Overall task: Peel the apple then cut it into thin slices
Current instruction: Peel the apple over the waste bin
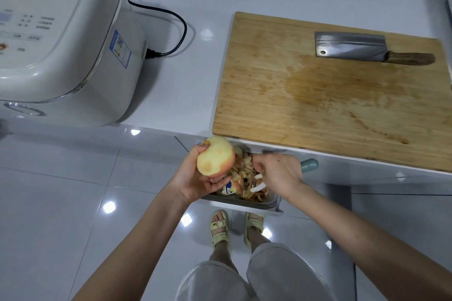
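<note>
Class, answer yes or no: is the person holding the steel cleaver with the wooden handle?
No, the steel cleaver lies on the wooden cutting board, apart from the left hand and right hand.

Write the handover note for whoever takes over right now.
Left hand holds the apple above the scrap bin.
Right hand grips a teal-handled tool, its blade hidden, over the peels.
Cleaver lies on the cutting board.
Done: most skin off.
Left: a reddish strip on the apple's lower edge, then all slicing.
</note>
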A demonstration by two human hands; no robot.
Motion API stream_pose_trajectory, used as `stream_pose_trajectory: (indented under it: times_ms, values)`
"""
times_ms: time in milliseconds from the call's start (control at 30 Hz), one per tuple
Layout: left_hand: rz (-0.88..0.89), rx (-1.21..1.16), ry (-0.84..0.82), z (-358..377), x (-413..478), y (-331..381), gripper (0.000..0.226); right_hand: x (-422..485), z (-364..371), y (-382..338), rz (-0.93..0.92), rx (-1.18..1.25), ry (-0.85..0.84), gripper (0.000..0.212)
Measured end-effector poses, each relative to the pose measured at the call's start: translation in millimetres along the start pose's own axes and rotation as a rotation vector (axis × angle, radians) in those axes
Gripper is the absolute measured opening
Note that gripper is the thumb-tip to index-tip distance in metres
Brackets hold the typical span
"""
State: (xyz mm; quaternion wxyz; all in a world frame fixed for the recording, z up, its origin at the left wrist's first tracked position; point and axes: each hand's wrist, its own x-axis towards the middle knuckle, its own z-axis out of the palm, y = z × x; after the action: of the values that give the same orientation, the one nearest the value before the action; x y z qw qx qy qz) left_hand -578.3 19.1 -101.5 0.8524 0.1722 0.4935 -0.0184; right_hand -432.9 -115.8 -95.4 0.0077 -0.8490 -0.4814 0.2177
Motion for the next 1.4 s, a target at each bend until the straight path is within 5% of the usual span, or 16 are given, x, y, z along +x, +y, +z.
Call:
stream_pose_trajectory:
  times_ms: [467,567,767,967,1400]
  values:
    - [-0.012,0.052,0.002,-4,3,-2,0.057,3,-4,10,0.177,0.171,-0.148,0.019]
    - [0.007,0.028,-0.018,-4,4,-3,0.058,0,-4,11,0.171,0.182,-0.123,0.016]
    - [0.060,-0.139,-0.109,7,3,-7,0.043,-2,2,10,0.182,0.036,-0.045,0.052]
    - [0.030,-0.212,-0.213,25,-2,-8,0.051,-3,0,3,0.226,0.021,-0.007,0.054]
    - [0.028,-0.346,-0.118,25,15,-9,0.053,-8,13,-2,0.138,-0.226,0.152,0.050]
